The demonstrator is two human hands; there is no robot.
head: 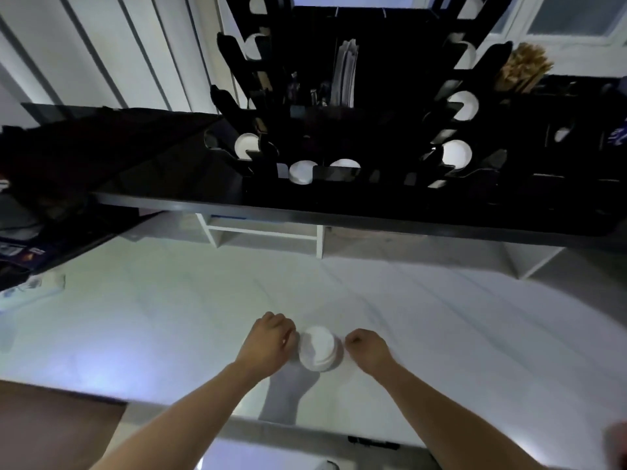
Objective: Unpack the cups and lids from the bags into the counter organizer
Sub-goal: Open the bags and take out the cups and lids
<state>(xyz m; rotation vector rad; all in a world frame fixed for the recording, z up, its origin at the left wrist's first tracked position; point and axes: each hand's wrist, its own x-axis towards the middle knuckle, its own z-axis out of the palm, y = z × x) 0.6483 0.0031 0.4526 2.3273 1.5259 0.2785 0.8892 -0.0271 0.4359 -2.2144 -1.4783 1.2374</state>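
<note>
A stack of white lids (319, 348) stands on the white table, seemingly wrapped in a clear bag whose edges I can barely make out. My left hand (271, 337) grips the stack's left side with curled fingers. My right hand (368, 347) has its fingers curled at the stack's right side, pinching at the wrap there. On the dark counter behind stands the black counter organizer (339, 137), with white lids and cups (456, 153) showing in several round slots.
The white table (169, 317) spreads wide on both sides of my hands. A black counter edge (305, 215) overhangs its far side. Wooden stirrers (522, 67) stand at the organizer's right. Printed packaging (23, 290) lies at the far left.
</note>
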